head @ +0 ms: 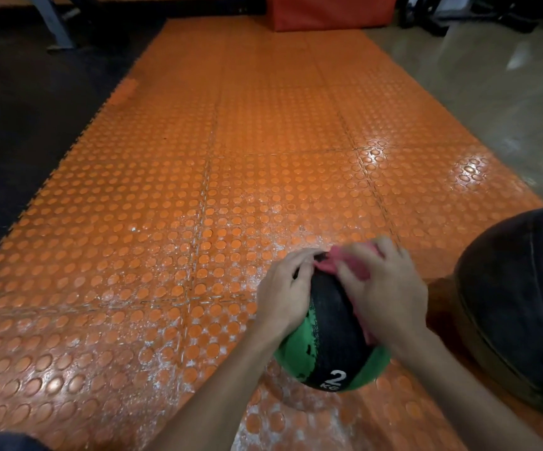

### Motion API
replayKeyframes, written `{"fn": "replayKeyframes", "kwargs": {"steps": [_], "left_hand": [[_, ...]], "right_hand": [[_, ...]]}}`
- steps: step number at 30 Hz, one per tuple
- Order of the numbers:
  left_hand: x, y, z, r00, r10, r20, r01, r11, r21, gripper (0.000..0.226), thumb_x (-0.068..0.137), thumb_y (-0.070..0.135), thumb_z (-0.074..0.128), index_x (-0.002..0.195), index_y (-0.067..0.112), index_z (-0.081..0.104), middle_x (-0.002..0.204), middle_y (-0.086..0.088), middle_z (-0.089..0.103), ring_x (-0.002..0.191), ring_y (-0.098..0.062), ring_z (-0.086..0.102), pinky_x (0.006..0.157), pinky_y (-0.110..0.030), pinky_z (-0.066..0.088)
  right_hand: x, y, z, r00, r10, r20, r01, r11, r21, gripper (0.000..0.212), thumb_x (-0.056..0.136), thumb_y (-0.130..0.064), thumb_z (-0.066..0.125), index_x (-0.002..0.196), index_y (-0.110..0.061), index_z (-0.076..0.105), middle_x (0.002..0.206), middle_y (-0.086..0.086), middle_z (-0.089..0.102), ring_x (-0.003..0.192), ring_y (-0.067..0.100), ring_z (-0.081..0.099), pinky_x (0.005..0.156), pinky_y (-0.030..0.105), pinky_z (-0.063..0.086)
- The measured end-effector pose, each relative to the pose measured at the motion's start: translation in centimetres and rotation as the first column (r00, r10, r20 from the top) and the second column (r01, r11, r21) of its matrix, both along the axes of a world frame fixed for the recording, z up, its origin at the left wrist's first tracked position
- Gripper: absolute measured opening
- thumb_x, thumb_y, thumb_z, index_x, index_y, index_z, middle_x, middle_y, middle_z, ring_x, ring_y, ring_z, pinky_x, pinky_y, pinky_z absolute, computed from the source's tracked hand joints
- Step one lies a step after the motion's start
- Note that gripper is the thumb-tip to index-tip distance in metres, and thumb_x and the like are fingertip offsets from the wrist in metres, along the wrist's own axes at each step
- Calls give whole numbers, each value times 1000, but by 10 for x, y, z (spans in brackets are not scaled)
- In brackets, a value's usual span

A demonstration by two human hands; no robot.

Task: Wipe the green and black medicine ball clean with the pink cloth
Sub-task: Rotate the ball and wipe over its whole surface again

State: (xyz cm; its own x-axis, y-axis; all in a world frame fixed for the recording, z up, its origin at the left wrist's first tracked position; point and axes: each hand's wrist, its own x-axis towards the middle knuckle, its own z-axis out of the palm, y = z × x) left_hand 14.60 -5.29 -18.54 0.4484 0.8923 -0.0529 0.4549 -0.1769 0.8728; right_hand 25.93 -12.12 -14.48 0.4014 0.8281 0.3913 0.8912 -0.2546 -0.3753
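Dim, warm indoor light. Glare streaks the orange studded mat point(198, 196) at right and the pale floor point(491, 92) beyond (source unseen). The right hand point(384, 288) is motion-blurred. Far edges go dark, soft and bowed by the wide-angle lens.

Orange studded mat point(172, 222) — medicine ball point(325, 346), seemingly resting.

1. Left hand point(284, 289), lower centre of the frame, is curling its spread fingers downward, forearm reaching in from below.
2. Right hand point(382, 291), just right of it, is pressing palm-down, fingers splayed.
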Motion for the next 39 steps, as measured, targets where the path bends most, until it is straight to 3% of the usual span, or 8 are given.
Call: {"fn": "replayKeyframes", "kwargs": {"steps": [5,9,15,18,23,31,37,39], "left_hand": [[-10,-5,-5,996,55,74,-53,998,-33,32,99,32,35,121,34,58,133,14,51,126,-8,41,109,-45,30],[-6,1,2,997,34,64,-30,997,-64,32,99,31,35,119,32,61,126,11,58,117,-11,51,101,-44,41],[-7,-4,3,999,-41,29,41,999,6,31,99,31,36,120,32,59,132,14,53,124,-6,44,109,-39,31],[-11,-10,-1,996,-40,74,41,999,-7,34,97,36,34,121,34,58,132,17,51,124,-5,43,108,-47,31],[-15,-23,5,998,-49,43,49,999,21,40,96,38,28,130,32,48,131,24,42,123,7,31,110,-27,20],[-29,-26,-14,991,55,122,-45,995,-84,52,88,40,24,134,31,45,142,9,43,133,-10,36,111,-48,29],[-31,-45,-12,993,45,113,-43,999,-15,38,88,41,18,122,47,34,133,28,34,129,6,29,110,-22,17],[-28,-44,-10,993,65,102,-63,998,-29,43,87,45,15,125,45,34,132,29,32,129,5,28,111,-23,16]], "right_hand": [[55,38,-15,835,-100,-541,-89,946,-313,24,88,-39,51,68,-29,61,82,1,66,78,24,60,71,38,51],[13,-5,-7,989,-25,-144,3,989,-149,28,80,-59,46,89,-36,58,90,-6,55,80,15,50,53,21,39],[-28,-49,-13,939,217,268,-241,969,60,30,84,-43,49,86,-21,70,86,3,63,70,22,48,48,24,41],[-20,-23,1,974,153,167,-153,988,-15,30,86,-50,44,90,-30,67,90,-2,59,76,18,47,48,22,38],[32,35,7,948,-51,-315,-91,903,-421,30,89,-50,45,94,-28,65,66,-6,58,56,12,53,46,21,39],[-48,-30,13,926,227,301,-200,972,-120,31,87,-50,42,86,-31,66,84,-3,56,76,19,52,44,23,40],[32,41,3,934,-25,-357,-193,806,-560,31,89,-45,46,101,-22,63,63,-4,54,48,10,49,41,19,36],[31,38,8,940,-24,-339,-174,824,-540,29,89,-46,48,100,-24,64,59,-7,52,49,10,48,45,19,36]]}}
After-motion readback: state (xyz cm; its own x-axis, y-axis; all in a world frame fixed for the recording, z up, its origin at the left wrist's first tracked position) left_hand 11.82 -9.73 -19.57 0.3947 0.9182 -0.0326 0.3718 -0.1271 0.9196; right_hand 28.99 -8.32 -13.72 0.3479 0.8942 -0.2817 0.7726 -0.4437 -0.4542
